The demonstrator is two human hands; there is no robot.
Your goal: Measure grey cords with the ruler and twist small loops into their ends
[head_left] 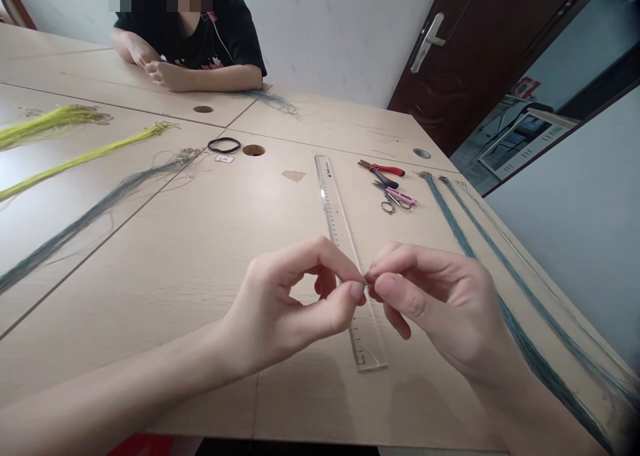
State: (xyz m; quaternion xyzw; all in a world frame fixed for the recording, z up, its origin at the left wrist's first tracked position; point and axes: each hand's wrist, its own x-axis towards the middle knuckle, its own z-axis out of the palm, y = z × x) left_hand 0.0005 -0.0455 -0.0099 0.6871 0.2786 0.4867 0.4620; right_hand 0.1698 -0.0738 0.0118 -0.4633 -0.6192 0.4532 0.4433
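Note:
Over the clear ruler (367, 356), my left hand (305, 293) and my right hand (440, 303) meet fingertip to fingertip. Each pinches thumb against forefinger on a thin greenish thread (367, 284), of which only a tiny bit shows between the tips. The rest of the thread is hidden or too fine to make out. Beneath the hands, the ruler lies lengthwise on the table, partly covered by the fingers.
Pliers (383, 173) and small scissors (395, 199) lie beyond my right hand. Blue-grey thread bundles (450, 219) run along the right edge. Yellow bundles (85, 156) and a grey bundle (110, 196) lie left. A black band (224, 145) sits near a table hole (254, 150). A person (200, 49) sits opposite.

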